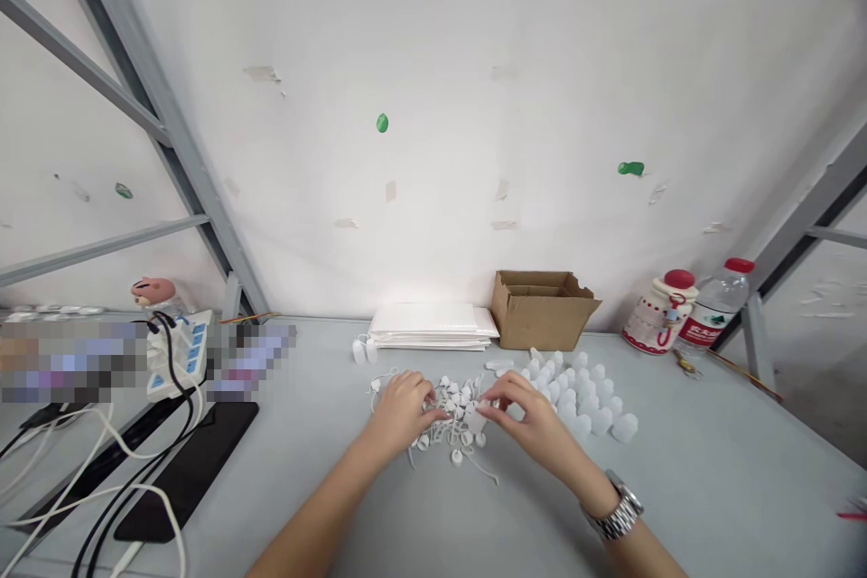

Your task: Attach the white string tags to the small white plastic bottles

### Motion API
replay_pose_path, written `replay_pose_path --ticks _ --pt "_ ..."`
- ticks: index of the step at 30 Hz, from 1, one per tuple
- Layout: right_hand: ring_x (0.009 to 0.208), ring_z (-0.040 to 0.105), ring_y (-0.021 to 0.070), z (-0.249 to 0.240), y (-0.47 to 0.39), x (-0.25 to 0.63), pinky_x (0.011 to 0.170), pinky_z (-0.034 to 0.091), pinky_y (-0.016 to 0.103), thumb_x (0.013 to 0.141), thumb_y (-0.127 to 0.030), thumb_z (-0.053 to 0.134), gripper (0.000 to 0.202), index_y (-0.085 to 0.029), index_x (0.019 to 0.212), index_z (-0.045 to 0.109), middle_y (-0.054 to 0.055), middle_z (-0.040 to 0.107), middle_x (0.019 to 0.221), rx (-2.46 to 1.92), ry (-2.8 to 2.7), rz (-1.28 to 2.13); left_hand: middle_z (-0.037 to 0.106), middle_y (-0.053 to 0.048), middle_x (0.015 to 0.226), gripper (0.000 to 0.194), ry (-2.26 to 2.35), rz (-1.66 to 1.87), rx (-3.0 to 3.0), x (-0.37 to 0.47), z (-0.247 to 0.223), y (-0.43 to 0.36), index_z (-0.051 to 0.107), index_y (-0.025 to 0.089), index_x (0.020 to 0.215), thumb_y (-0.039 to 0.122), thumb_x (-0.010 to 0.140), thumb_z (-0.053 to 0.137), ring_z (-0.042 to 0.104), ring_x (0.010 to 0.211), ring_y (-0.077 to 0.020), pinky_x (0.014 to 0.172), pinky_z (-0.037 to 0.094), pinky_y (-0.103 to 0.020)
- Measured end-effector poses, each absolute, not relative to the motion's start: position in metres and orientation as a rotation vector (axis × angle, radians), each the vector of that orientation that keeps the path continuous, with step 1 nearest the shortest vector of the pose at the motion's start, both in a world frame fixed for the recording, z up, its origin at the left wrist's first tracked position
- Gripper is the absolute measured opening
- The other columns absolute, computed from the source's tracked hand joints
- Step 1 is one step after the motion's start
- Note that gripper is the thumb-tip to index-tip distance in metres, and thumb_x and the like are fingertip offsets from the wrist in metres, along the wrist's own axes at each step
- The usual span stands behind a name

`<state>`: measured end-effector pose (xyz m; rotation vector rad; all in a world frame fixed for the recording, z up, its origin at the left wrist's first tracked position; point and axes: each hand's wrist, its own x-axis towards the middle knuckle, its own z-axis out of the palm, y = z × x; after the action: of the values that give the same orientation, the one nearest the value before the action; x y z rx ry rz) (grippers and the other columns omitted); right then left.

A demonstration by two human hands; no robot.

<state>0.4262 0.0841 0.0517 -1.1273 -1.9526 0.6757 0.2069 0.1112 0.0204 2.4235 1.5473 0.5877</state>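
A loose pile of small white caps with cords (456, 399) lies on the grey table, between my two hands. My left hand (405, 411) is at the pile's left side, its fingers curled; what they hold, if anything, is too small to name. On the right, my right hand (518, 406) pinches a small translucent white piece (476, 420) between thumb and fingers, over the pile's right edge. Several translucent white bottle-like pieces (588, 393) stand grouped just right of my right hand.
Behind the pile lie stacked white envelopes (432, 327) and an open cardboard box (542, 321). A decorated bottle (658, 314) and a water bottle (714, 307) stand at right. At left are a power strip (181, 357), cables and a black phone (193, 470).
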Motion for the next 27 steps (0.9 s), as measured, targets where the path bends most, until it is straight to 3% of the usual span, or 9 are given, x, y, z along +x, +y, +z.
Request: replay_pose_path --ticks 5,8,19,24,27 --pt "0.073 0.055 0.0152 0.056 0.066 0.41 0.072 0.046 0.03 0.081 -0.033 0.056 0.012 -0.024 0.082 0.064 0.002 0.056 0.085 -0.988 -2.061 0.925 0.061 -0.004 0.078 0.015 1.548 0.561 2.431 0.212 0.019 0.11 0.062 0.019 0.075 0.034 0.073 0.062 0.053 0.082 -0.0208 0.076 0.036 -0.033" --pt "0.074 0.055 0.0149 0.053 0.06 0.403 0.071 0.046 0.029 0.081 -0.028 0.056 0.01 -0.024 0.084 0.064 0.001 0.056 0.087 -0.972 -2.164 0.903 0.062 -0.004 0.079 0.011 1.562 0.621 2.332 0.212 0.02 0.111 0.064 0.02 0.074 0.03 0.074 0.06 0.054 0.082 -0.0208 0.076 0.038 -0.033" --pt "0.075 0.054 0.0139 0.042 0.058 0.393 0.069 0.045 0.024 0.074 -0.014 0.059 0.016 -0.022 0.088 0.061 0.002 0.055 0.091 -1.016 -2.406 0.755 0.067 -0.003 0.074 0.013 1.43 1.01 1.676 0.208 0.023 0.119 0.061 0.018 0.072 0.029 0.072 0.054 0.062 0.071 -0.0176 0.068 0.045 -0.028" --pt "0.082 0.054 0.0161 0.038 0.057 0.391 0.074 0.044 0.026 0.073 -0.015 0.062 0.021 -0.023 0.092 0.062 0.002 0.056 0.094 -1.003 -2.462 0.76 0.069 -0.003 0.068 0.016 1.327 1.143 1.305 0.21 0.024 0.124 0.052 0.018 0.068 0.031 0.064 0.06 0.064 0.059 -0.0173 0.059 0.048 -0.028" --pt "0.076 0.054 0.0144 0.039 0.057 0.391 0.071 0.044 0.025 0.076 -0.018 0.06 0.018 -0.023 0.093 0.061 0.002 0.056 0.094 -1.01 -2.403 0.818 0.069 -0.003 0.065 0.017 1.32 1.145 1.256 0.209 0.023 0.124 0.052 0.018 0.068 0.031 0.062 0.062 0.064 0.061 -0.018 0.058 0.047 -0.027"
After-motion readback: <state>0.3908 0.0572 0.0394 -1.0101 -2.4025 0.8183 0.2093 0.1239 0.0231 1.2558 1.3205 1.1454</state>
